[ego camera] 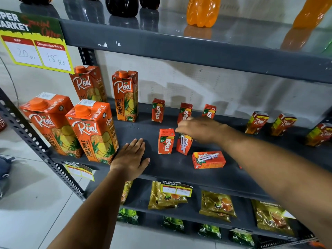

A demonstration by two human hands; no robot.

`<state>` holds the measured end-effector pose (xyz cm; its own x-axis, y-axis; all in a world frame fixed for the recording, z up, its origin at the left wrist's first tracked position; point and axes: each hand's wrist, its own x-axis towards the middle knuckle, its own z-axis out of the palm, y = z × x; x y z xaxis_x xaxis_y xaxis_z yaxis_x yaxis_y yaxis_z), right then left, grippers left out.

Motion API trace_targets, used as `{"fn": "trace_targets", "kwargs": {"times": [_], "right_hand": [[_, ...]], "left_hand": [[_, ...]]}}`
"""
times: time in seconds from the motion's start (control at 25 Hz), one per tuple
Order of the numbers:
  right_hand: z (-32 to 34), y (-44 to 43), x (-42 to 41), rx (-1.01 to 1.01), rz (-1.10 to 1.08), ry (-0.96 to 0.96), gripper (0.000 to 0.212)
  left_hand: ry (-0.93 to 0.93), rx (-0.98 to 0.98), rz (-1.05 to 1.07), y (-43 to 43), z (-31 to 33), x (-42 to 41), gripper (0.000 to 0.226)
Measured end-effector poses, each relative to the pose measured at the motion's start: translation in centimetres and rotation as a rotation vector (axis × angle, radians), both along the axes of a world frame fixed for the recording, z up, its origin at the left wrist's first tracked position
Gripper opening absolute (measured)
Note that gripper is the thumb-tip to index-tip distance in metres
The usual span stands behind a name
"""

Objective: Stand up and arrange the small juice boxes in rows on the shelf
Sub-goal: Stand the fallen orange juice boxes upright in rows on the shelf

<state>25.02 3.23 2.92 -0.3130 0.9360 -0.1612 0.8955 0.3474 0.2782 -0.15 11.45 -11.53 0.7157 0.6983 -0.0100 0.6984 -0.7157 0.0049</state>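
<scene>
Three small red juice boxes stand in a back row on the grey shelf (161, 169): one at left (158, 110), one in the middle (185, 112), one at right (209, 111) partly behind my right hand. In front, one box (166, 141) stands upright. Beside it a tilted box (184, 144) shows its straw side, and my right hand (199, 130) hovers over its top, fingers curled; contact is unclear. Another box (208, 159) lies flat near the front edge. My left hand (130, 159) rests flat on the shelf, fingers apart, holding nothing.
Tall pineapple juice cartons (91, 132) stand at the shelf's left. Other small juice boxes (256, 122) stand at the right. Soda bottles (203, 11) sit on the shelf above, a price sign (36, 49) hangs at upper left, and packets (217, 205) lie on the shelf below.
</scene>
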Motion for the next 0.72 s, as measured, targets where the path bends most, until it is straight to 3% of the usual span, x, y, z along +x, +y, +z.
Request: {"fn": "trace_targets", "kwargs": {"times": [0.12,0.36,0.56,0.64,0.72], "right_hand": [[0.1,0.5,-0.2,-0.075,-0.14,0.071,0.055],[0.6,0.9,-1.4,-0.067,-0.626,0.191,0.05],[1.2,0.5,0.4,0.026,-0.678,0.41,0.052],[1.7,-1.0,2.4,-0.178,-0.71,0.471,0.051],[0.4,-3.0,3.8,-0.45,-0.754,0.388,0.066]], "left_hand": [[-0.001,-0.01,0.003,0.0,0.0,0.0,0.073],[-0.018,-0.013,0.004,-0.1,-0.1,0.0,0.072],[-0.025,-0.014,0.002,-0.3,0.3,0.1,0.071],[-0.027,-0.011,0.003,-0.3,0.2,0.0,0.071],[-0.035,-0.01,0.003,-0.3,0.2,0.0,0.071]]}}
